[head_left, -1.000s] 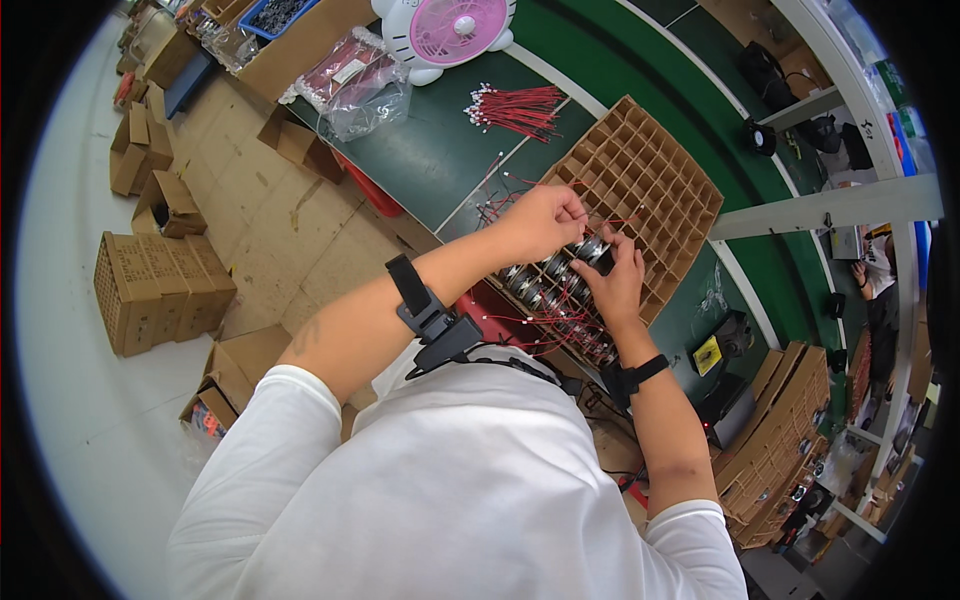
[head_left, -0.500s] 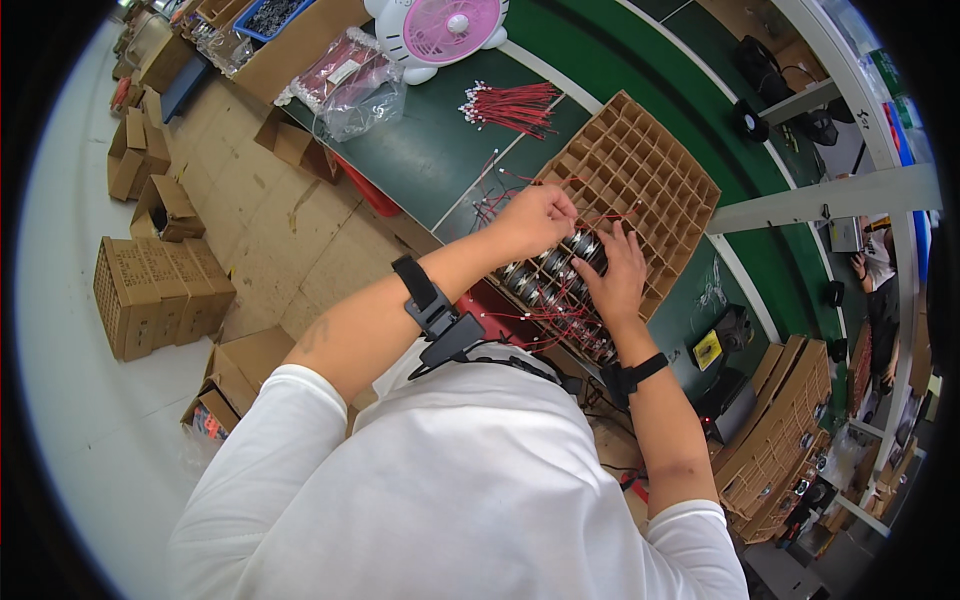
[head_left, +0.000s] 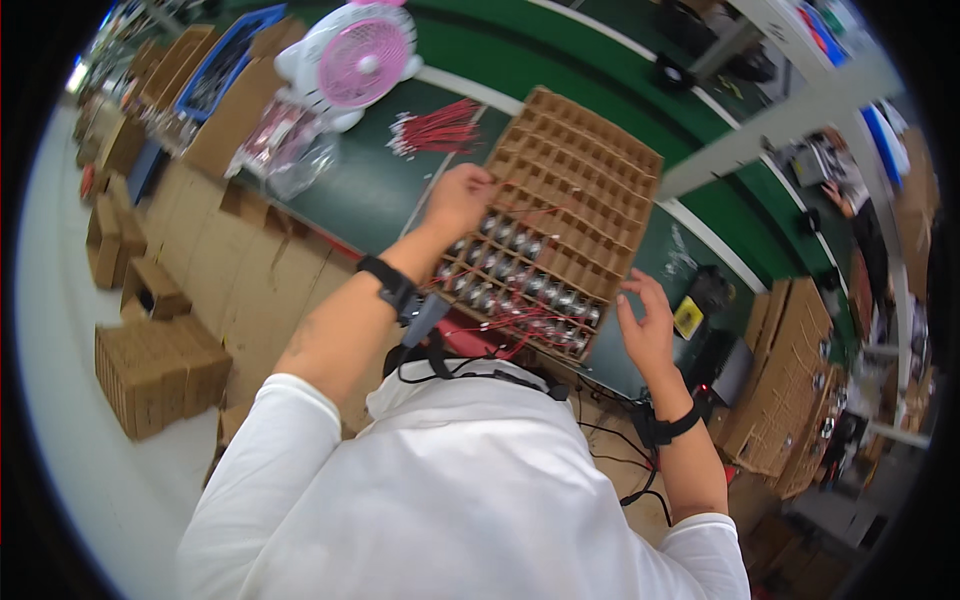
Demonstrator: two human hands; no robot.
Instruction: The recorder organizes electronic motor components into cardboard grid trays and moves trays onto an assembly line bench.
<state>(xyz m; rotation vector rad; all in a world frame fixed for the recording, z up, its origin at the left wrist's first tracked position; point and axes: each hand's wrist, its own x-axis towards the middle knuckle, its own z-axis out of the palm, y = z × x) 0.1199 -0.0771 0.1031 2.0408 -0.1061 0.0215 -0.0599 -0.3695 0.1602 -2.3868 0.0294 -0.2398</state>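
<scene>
Near the middle of the frame a brown cardboard divider tray (head_left: 590,190) lay tilted on the dark green tabletop (head_left: 370,200), its grid of small square cells running from the upper right down toward the person's chest. The lower rows of cells held small metal cylindrical parts (head_left: 520,285) with thin red wires (head_left: 500,335) trailing over the tray's near edge; the upper rows showed bare cardboard.

The left hand (head_left: 460,198) sat at the tray's left edge, just above the filled rows, its fingers curled and pressed together against the cardboard rim. Whether it pinched a wire there could not be told. A black band with a small device (head_left: 400,290) was strapped on that wrist.

The right hand (head_left: 648,325) hung just beside the tray's lower right corner, fingers spread and slightly bent, holding nothing, close to the cardboard but apart from it. A black wristband (head_left: 665,428) circled that wrist, with a black cable running down from it.

In the upper middle of the frame a bundle of red wires (head_left: 440,128) lay on the tabletop, well apart from both hands. To its left stood a pink and white desk fan (head_left: 350,60), with clear plastic bags (head_left: 285,150) below it. Cardboard boxes (head_left: 150,370) were stacked on the floor at the left of the frame, and more boxes (head_left: 790,390) stood at the lower right.
</scene>
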